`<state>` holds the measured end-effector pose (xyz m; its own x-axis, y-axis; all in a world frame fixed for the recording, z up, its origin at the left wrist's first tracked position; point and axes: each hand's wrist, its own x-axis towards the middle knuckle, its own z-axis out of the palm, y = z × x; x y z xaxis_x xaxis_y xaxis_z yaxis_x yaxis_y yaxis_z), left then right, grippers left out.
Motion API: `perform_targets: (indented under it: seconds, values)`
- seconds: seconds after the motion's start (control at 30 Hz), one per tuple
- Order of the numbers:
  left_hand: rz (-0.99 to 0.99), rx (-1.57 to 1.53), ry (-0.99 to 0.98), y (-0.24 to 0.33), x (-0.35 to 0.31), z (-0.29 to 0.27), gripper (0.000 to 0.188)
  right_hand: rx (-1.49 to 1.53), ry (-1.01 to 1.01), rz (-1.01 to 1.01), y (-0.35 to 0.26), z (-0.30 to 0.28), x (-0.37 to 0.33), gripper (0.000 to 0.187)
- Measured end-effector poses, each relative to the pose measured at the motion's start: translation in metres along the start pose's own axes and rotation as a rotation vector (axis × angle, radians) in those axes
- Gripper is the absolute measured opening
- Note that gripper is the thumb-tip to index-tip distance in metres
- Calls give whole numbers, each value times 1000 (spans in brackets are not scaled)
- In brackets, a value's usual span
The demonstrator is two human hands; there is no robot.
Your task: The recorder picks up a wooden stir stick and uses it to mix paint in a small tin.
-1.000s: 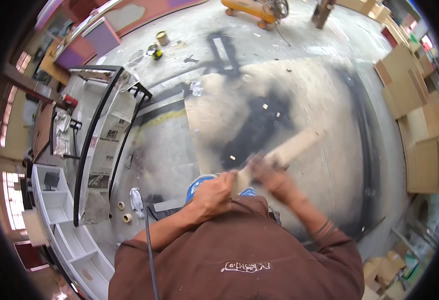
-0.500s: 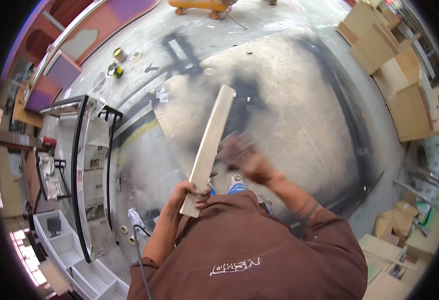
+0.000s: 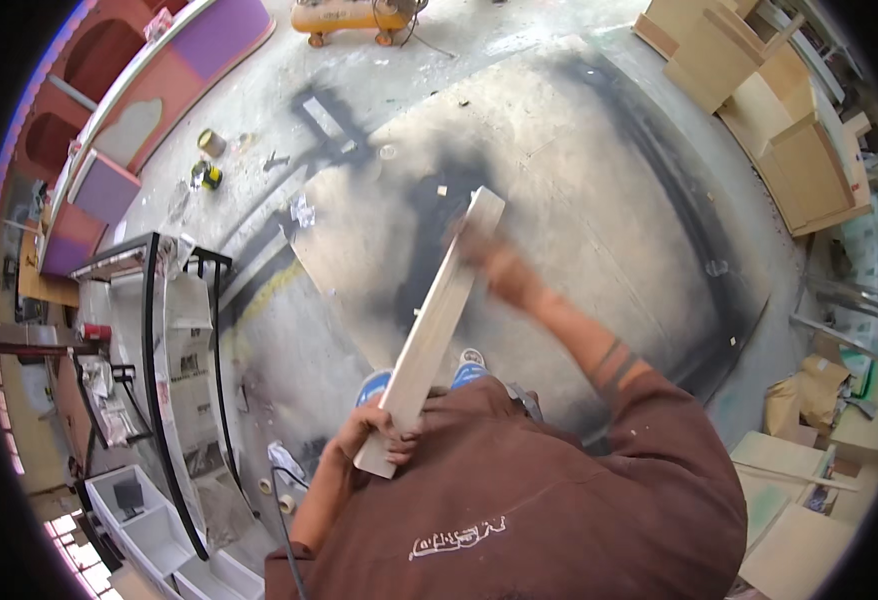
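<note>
A long, pale wooden board (image 3: 434,325) slants upward in front of my body, its far end tipped to the right. My left hand (image 3: 379,432) is closed around its near end, fingers wrapped over the edge. On the upper part of the board is my right hand (image 3: 489,262), smeared by motion. Its fingers blur into a dark brownish patch, and I cannot make out whether it holds something. Behind the board lies a large floor sheet (image 3: 599,200) marked with dark spray.
A black metal frame (image 3: 151,380) with newspaper stands at left, near white drawer units (image 3: 144,510). Cans (image 3: 207,176) sit on the floor; a yellow-orange compressor (image 3: 354,15) is at the far side. Wooden panels (image 3: 799,160) lean at right. A hose (image 3: 284,530) hangs by my left arm.
My right hand has moved from beside the board's middle up to its far part. The board's far end has swung to the right; my left hand keeps its grip.
</note>
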<state>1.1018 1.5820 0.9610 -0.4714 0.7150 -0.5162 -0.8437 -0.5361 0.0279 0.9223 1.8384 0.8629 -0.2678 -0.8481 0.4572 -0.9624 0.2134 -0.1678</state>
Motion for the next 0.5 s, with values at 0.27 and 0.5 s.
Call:
perform_targets:
  seconds: [0.27, 0.5]
  values:
    - [19, 34, 4, 1, 10, -14, 63, -196, -112, -243, -1, -16, 11, 65]
    - [6, 72, -14, 26, 28, -2, 48, -107, -321, 190, 38, -6, -5, 55]
